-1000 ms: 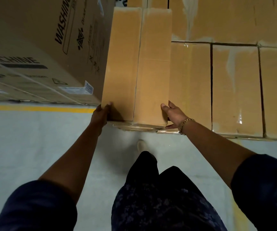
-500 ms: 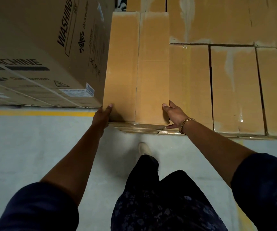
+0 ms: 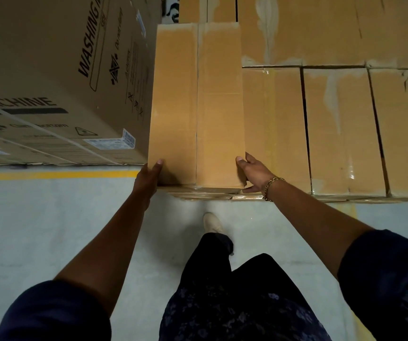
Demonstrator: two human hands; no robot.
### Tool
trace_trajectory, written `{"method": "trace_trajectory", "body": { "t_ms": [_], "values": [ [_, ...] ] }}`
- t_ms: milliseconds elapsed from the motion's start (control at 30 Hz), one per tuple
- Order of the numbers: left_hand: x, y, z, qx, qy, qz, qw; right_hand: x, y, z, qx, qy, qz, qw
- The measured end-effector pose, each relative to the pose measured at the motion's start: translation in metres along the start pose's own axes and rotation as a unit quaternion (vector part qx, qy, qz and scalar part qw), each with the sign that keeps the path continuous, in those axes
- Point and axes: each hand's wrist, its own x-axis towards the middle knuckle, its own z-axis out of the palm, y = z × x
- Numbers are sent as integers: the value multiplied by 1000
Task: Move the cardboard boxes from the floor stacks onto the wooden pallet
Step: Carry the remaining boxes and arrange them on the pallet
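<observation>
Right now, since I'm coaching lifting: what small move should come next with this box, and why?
Probably draw the cardboard box slightly toward the body: the left hand and right hand grip only its near corners, and the washing machine carton sits close along its left side, leaving little room.

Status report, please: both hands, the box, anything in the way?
Left hand and right hand grip the cardboard box at its near corners. Box higher than neighbouring boxes. Washing machine carton close on its left.

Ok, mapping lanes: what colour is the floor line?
Yellow floor line, clearest in the head view.
</observation>
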Motion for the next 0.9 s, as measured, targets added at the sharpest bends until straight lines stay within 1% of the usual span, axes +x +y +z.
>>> {"method": "trace_trajectory", "body": {
  "t_ms": [100, 167, 233, 300, 667, 900],
  "values": [
    [0, -1, 0, -12, -8, -8, 1000, -1, 3, 0, -3, -12, 2, 1000],
    [-1, -2, 0, -22, -10, -11, 1000, 0, 10, 2, -42, -18, -10, 999],
    [-1, -4, -3, -20, -29, -11, 999, 4, 18, 3, -70, -33, -21, 997],
    [2, -7, -6, -15, -51, -4, 999, 3, 23, 4, -76, -46, -27, 996],
    [1, -4, -7, -7, -63, -6, 998, 4, 37, 9, -60, -29, -66, 996],
    [2, -5, -7, -8, -59, -5, 998, 5, 41, 11, -62, -23, -66, 996]
  ]
}}
